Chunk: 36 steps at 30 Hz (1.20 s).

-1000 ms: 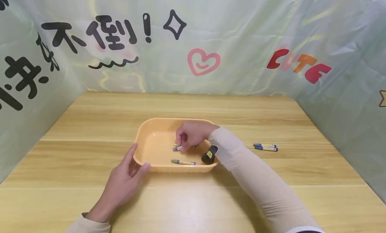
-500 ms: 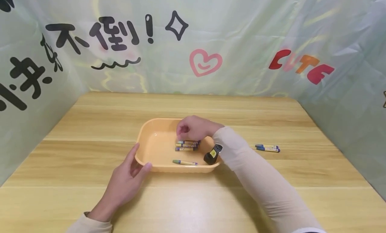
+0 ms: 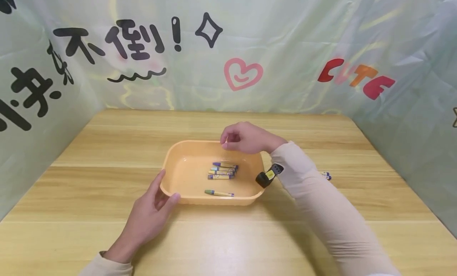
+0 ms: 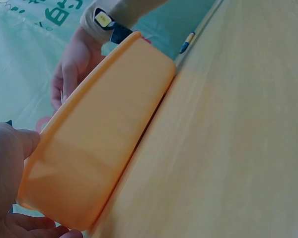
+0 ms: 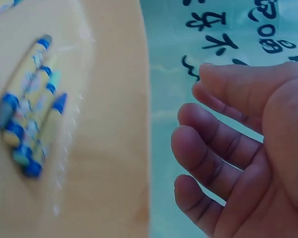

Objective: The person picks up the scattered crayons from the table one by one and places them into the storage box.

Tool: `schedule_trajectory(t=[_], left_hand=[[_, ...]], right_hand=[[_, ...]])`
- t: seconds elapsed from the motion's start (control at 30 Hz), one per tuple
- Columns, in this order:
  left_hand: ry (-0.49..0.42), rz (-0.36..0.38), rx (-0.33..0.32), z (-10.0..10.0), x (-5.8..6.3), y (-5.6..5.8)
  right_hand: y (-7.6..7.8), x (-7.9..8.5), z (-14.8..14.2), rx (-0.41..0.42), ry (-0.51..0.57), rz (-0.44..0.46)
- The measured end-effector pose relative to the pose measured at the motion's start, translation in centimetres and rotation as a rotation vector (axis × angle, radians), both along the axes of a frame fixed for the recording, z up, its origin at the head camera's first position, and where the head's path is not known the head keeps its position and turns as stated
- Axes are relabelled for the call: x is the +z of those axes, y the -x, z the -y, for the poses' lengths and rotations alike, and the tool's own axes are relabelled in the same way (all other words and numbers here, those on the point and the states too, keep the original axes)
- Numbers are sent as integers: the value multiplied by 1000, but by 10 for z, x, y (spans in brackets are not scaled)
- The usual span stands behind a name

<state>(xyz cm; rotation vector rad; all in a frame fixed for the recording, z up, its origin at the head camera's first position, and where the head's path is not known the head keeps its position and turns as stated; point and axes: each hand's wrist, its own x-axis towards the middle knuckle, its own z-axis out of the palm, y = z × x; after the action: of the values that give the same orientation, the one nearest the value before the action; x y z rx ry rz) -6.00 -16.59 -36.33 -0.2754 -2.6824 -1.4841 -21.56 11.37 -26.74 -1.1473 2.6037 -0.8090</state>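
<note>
A shallow orange plastic basin (image 3: pixel 214 200) stands on the table. At its near left corner, my left hand (image 3: pixel 148 216) grips it, thumb at the rim and fingers round the outer side, as the left wrist view of the basin wall (image 4: pixel 99 134) shows. Over the far rim hovers my right hand (image 3: pixel 251 138), holding nothing; its fingers are loosely bent in the right wrist view, apart from the crayons (image 5: pixel 32 104). Several crayons (image 3: pixel 222 173) lie side by side inside the basin. A green-tipped crayon (image 3: pixel 218 193) lies alone by the near wall.
More crayons (image 3: pixel 326 175) lie on the wooden table (image 3: pixel 375 200) to the right, mostly hidden behind my right sleeve (image 3: pixel 321 200). A black wrist strap (image 3: pixel 267 176) hangs at the right wrist. Printed fabric (image 3: pixel 285 38) walls the table's back and sides.
My right hand has let go of a crayon in the basin, adding to the row, then risen toward the far rim and to the right. My left hand keeps its grip.
</note>
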Motion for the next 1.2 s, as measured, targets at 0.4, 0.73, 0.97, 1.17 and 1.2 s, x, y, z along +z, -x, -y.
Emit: schedule_trajectory(t=[0.4, 0.73, 0.97, 1.17, 1.2], left_hand=[[11, -4, 5, 1, 2, -2], [22, -30, -3, 2, 0, -1], [19, -23, -2, 1, -1, 1], [-1, -31, 5, 0, -3, 1], [-3, -33, 5, 0, -3, 2]], right_hand=[[0, 1, -65, -103, -25, -40], [-10, -18, -125, -202, -112, 34], [-20, -30, -160, -267, -176, 74], [-27, -39, -185, -292, -203, 124], [-28, -40, -189, -296, -203, 131]])
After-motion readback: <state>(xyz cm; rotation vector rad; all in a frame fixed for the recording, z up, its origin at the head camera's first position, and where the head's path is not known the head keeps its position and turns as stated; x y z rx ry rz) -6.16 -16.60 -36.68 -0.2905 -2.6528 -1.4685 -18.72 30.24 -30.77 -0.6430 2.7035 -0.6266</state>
